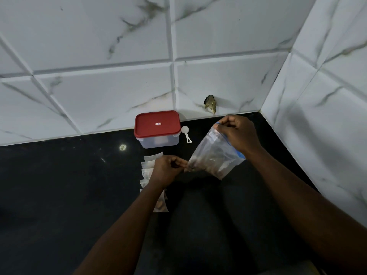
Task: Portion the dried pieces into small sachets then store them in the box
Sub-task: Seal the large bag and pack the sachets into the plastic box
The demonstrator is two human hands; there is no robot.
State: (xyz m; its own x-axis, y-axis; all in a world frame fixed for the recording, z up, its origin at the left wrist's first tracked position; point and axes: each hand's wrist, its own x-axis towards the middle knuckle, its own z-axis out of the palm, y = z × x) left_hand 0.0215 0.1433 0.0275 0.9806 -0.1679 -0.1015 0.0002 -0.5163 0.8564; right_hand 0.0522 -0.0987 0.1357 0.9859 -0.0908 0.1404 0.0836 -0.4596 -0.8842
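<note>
Right hand [237,132], fingers curled, pinches the top edge of a clear zip bag [213,155] by its blue closure strip, and the left hand [166,169] pinches the bag's lower corner between thumb and fingertips. Held by two ends like this, the bag hangs slanted above the black counter [59,185], probably so that the dried pieces [200,165], a brown heap inside it, settle toward the low end while the mouth stays reachable up top. Whether the zip is sealed cannot be told.

Below the left hand and forearm a column of small pale sachets [148,167] lies flat on the counter, laid one after another so each can be taken in turn. The nearest one [160,205], partly hidden by the forearm, seems to hold something brown already; the others look flat, though their contents are hard to judge.

At the back, against the marbled tile wall [99,56], stands the clear box [158,141] with its red lid [156,124] clipped on, so storing has not begun. Just beside its right side lies a small white scoop [186,133], bowl toward the wall, handy for measuring portions. Portioning appears to be at an early stage, with the bag to be opened and the scoop taken up
</note>
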